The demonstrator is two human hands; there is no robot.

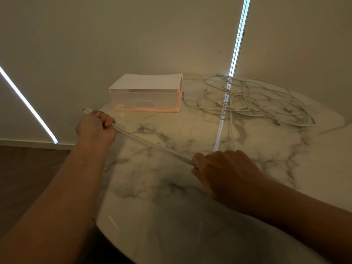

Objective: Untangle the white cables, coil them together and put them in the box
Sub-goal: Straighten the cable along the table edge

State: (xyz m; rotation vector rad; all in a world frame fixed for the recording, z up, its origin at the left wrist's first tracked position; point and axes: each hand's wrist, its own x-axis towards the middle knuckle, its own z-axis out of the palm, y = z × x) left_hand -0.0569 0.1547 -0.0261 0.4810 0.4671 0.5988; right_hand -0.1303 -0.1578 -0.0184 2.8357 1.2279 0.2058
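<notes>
Both hands, left hand [96, 126] and right hand [224, 168], clench a doubled white strand [152, 145] taut above the tabletop [171, 197], mid-untangling, and next the loose cable heap [251, 100] lying beside the box [145, 100] likely needs teasing apart.

The taut cable [152, 144] is hidden inside the left hand [95, 127] and right hand [224, 168].

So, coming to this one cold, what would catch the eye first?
A pair of white cable strands is pulled taut across the near side of the marble table, gripped by the left hand at the table's left edge and the right hand nearer the middle. Behind them, a loose tangle of white cables sprawls at the far right, beside a translucent box at the far edge.
</notes>
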